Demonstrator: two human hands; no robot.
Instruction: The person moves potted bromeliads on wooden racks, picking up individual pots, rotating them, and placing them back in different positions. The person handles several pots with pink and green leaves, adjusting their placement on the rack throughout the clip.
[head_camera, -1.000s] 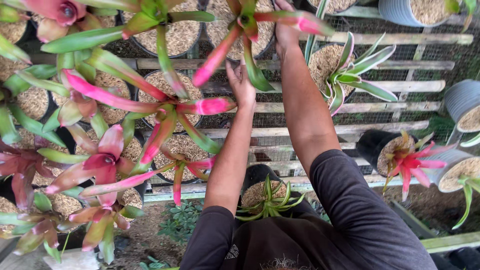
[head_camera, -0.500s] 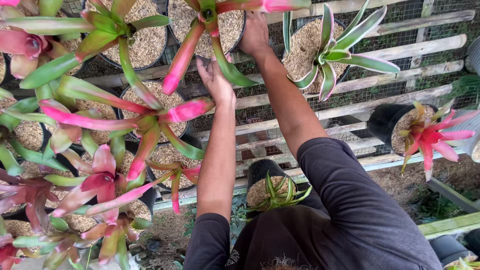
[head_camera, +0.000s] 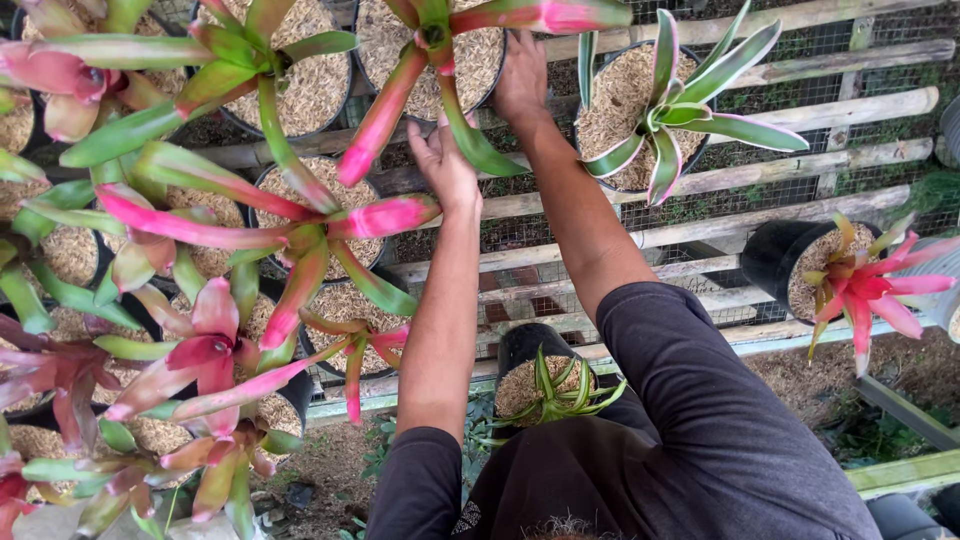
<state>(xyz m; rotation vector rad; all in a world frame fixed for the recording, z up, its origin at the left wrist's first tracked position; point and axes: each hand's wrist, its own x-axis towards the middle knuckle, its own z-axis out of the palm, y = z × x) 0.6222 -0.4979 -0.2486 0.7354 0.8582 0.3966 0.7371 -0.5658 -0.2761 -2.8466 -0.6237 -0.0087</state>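
A black pot (head_camera: 497, 88) filled with tan husk holds a green and pink bromeliad (head_camera: 432, 40) at the top centre of the wooden slat rack. My left hand (head_camera: 445, 160) presses against the pot's near rim, fingers up beside a long green leaf. My right hand (head_camera: 522, 85) grips the pot's right rim, its fingers partly hidden behind the pot. Both arms stretch forward over the rack, in dark sleeves.
Many potted pink and green bromeliads (head_camera: 300, 240) crowd the left. A striped green and white one (head_camera: 665, 115) sits right of my right hand. A small green plant in a black pot (head_camera: 545, 385) stands under my arms, and a red one (head_camera: 850, 280) at right. The rack's slats (head_camera: 800, 110) and wire mesh run across.
Both hands stay at the same pot. The view has shifted a little, so the hands and plants sit slightly lower and further left in the frame.
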